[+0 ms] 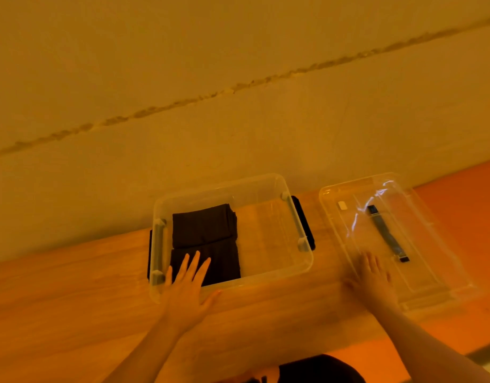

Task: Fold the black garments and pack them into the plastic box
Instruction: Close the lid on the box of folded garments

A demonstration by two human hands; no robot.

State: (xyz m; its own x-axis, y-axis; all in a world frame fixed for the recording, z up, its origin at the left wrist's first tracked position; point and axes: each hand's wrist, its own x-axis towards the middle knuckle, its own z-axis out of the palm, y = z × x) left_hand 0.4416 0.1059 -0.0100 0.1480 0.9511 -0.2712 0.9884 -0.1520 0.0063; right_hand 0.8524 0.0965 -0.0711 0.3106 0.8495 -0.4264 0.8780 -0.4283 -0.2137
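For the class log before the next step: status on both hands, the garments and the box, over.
Left hand open, flat on folded black garments in plastic box. Right hand open, resting on lid beside box. Nothing in the way.

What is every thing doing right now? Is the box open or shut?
plastic box: open, no lid on.
black garments: folded, lying in the box's left half.
lid: off, flat on the table beside the box.
left hand: open, fingers over the garments.
right hand: open, on the lid.
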